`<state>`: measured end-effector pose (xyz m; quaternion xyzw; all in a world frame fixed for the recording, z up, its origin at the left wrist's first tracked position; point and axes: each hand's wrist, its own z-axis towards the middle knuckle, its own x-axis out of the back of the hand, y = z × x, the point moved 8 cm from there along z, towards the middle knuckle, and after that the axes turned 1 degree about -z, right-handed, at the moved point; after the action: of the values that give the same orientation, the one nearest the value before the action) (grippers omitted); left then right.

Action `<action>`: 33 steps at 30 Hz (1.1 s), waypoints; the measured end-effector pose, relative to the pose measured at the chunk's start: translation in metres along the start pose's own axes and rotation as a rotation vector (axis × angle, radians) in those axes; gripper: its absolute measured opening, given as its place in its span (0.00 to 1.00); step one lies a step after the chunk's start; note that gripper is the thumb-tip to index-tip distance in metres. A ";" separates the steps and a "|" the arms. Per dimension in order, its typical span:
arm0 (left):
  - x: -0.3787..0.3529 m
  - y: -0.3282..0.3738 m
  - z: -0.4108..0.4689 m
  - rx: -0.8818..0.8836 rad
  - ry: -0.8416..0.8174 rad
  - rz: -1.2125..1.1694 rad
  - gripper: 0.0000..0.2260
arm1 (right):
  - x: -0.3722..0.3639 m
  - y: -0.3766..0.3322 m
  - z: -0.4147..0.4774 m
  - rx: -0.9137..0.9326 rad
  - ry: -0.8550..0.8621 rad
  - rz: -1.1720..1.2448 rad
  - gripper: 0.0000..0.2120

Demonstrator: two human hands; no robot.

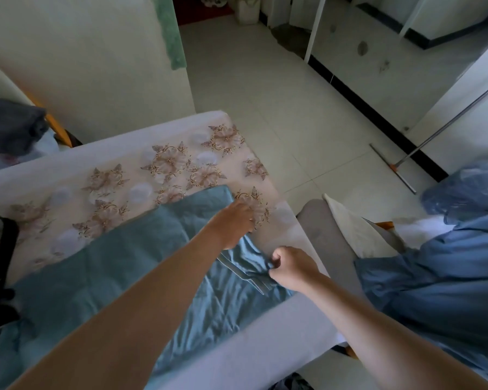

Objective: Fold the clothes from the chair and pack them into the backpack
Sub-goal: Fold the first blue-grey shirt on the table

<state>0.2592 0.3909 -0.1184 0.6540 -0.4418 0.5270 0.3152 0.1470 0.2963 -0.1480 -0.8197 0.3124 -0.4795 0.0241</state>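
Teal garment (pixel 130 266) is lying spread across the floral-covered surface (pixel 68 170), with both hands working at its right edge.
Thin, soft and faintly glossy, it is looking light and limp, likely to be sliding and creasing easily, so taking it by the seamed edge and keeping it taut is looking like the surest hold. Nearest, the right hand (pixel 290 267) is pinching a bunched bit of that edge, its fingers curling tight round the cloth and the forearm coming in from the right. Just beyond, the left hand (pixel 231 223) is reaching forward on a nearly straight arm, palm down over the garment's right edge. Its fingers are bending downward, but whether they are gripping cloth I cannot tell. Farther still, the garment's far corner is lying flat on the floral cover.
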 end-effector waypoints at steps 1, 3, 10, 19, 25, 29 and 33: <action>0.000 0.000 0.001 -0.010 0.002 -0.033 0.21 | 0.000 -0.005 0.000 0.018 0.000 0.032 0.05; 0.001 -0.009 0.000 0.025 0.009 -0.098 0.20 | 0.000 -0.015 -0.001 0.052 -0.009 0.051 0.06; 0.037 -0.049 -0.067 0.086 0.069 -0.146 0.18 | 0.002 -0.067 -0.021 0.141 -0.180 0.078 0.05; -0.016 -0.101 -0.241 0.438 0.035 -0.170 0.18 | -0.073 -0.202 -0.096 0.339 -0.593 0.144 0.13; -0.081 -0.077 -0.324 0.719 -0.008 -0.306 0.31 | -0.102 -0.209 -0.086 0.294 -0.355 0.200 0.09; -0.078 -0.039 -0.317 0.632 0.251 -0.387 0.27 | -0.097 -0.195 -0.076 0.522 0.068 -0.246 0.15; -0.103 -0.007 -0.308 0.552 0.072 -0.462 0.29 | -0.138 -0.176 -0.094 0.574 -0.149 -0.524 0.41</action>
<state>0.1337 0.6891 -0.1417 0.7781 -0.1122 0.5639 0.2529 0.1107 0.5360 -0.1438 -0.8642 -0.0567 -0.4763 0.1516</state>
